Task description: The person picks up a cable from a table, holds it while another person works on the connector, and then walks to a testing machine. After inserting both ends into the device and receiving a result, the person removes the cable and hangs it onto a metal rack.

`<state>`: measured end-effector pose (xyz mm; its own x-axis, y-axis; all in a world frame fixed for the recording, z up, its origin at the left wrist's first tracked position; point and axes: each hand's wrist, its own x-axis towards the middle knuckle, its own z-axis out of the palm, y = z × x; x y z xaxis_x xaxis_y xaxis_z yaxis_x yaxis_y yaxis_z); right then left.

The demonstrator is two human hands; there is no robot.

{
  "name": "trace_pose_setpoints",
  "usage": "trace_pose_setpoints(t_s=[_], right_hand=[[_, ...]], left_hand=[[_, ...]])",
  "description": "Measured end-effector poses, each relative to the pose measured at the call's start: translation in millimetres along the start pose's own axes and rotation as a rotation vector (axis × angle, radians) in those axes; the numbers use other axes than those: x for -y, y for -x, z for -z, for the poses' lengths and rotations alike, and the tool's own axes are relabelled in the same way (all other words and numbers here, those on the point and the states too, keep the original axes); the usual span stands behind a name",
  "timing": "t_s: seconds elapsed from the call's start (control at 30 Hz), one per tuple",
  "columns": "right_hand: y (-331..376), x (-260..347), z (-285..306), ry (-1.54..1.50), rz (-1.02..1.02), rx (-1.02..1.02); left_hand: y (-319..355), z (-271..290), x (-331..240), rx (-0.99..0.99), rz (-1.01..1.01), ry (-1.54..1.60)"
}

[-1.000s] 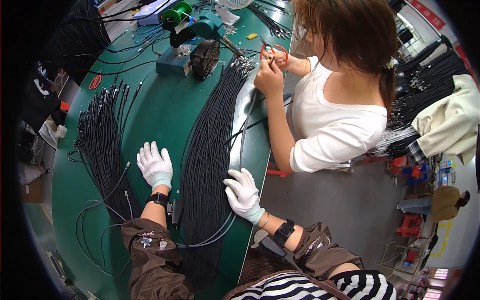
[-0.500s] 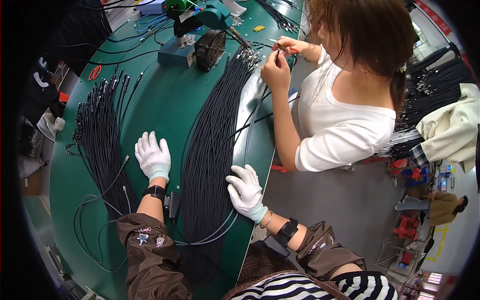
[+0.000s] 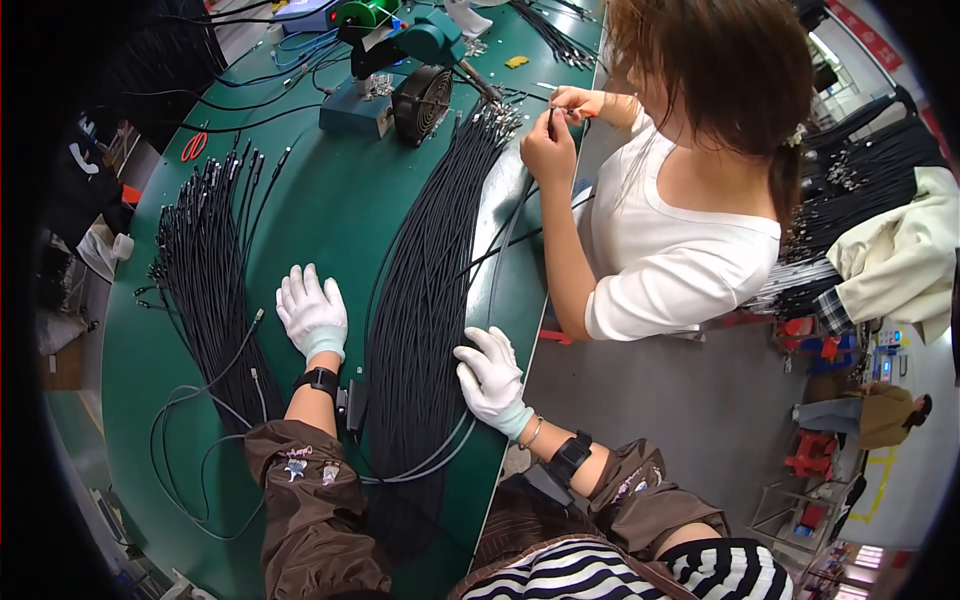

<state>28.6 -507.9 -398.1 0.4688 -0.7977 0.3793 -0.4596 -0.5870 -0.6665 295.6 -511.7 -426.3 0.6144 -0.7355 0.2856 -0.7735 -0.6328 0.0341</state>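
My left hand (image 3: 312, 312), in a white glove, lies flat and open on the green table (image 3: 300, 215) between two bundles of black cables, holding nothing. The larger cable bundle (image 3: 420, 290) runs lengthwise along the middle. A smaller cable bundle (image 3: 208, 260) with metal connector ends lies to its left. My right hand (image 3: 490, 375), gloved too, rests open at the right edge of the larger bundle, fingers bent a little and apart. Grey cables (image 3: 440, 462) pass below it. Nothing shows in its fingers, though their undersides are hidden.
Right of the table a person in a white top (image 3: 680, 230) handles a small part at the far edge. A round black fan (image 3: 422, 105) beside a blue box (image 3: 355, 115) stands farther back. Red-handled scissors (image 3: 195, 147) lie far left. Loose grey cable (image 3: 160, 440) curls near my left sleeve.
The whole view has shifted slightly. Both my hands stay open in nearly the same places on the table. The other person's hands and head have moved a little.
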Motion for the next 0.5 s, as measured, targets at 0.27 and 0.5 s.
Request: trace_pose_setpoints(t_s=[0.27, 0.5], right_hand=[[-7, -23, 20, 0.082, 0.032, 0.137], [-15, -40, 26, 0.319, 0.157, 0.232]], left_hand=[[49, 13, -3, 0.004, 0.07, -0.094], [72, 22, -1, 0.047, 0.112, -0.131]])
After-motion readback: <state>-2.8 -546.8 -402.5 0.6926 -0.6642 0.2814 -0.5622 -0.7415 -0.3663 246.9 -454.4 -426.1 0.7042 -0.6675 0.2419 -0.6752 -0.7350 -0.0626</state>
